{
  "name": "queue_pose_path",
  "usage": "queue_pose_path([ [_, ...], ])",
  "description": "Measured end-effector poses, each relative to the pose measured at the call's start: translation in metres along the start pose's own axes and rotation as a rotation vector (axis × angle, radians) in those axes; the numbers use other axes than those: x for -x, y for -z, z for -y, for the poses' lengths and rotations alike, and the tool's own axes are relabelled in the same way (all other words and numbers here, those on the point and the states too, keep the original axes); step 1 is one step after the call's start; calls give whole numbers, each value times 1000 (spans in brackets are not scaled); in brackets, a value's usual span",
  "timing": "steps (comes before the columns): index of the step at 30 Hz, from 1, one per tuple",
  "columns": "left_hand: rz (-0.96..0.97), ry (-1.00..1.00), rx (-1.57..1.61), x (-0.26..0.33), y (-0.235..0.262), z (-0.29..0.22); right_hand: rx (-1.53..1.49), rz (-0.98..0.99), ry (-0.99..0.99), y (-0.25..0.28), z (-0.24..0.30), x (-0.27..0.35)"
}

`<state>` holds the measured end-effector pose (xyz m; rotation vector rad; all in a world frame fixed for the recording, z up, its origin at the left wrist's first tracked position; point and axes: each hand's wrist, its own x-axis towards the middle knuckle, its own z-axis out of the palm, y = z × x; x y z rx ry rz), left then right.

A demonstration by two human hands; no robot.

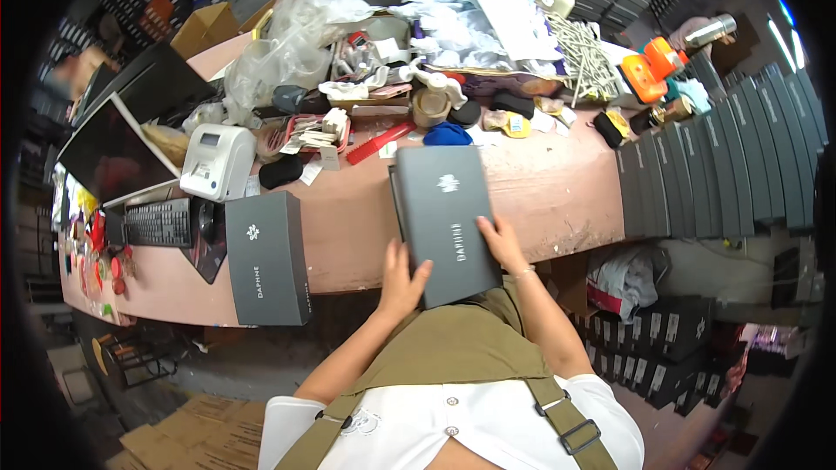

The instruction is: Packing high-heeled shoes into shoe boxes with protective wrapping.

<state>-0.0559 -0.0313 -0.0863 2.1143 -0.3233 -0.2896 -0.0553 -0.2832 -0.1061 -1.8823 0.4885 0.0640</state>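
A dark grey shoebox [447,226] with pale printing on its lid is in front of me, at the near edge of the table. My left hand [403,282] presses its near left side, the thumb against the edge. At the right side, my right hand [504,244] grips the box, with the thumb over the lid. The lid looks slightly shifted from the base, whose dark edge shows at the left. What the box holds is hidden. Another dark grey shoebox [261,252] lies to the left, apart from both hands.
Left stand a white label printer [214,161], a keyboard [158,223], a mouse [205,221] and a monitor [117,152]. Along the back are a red comb-like strip [380,143], plastic bags [287,52] and an orange tape dispenser [649,72]. Shoeboxes [723,157] form a row at right.
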Motion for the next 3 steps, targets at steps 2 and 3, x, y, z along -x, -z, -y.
queue_pose_path([
  [2,78,272,294,-3,6,16,13,-40,135,-17,5,-6],
  [3,140,294,615,-3,-9,49,113,0,27,-19,4,-11],
])
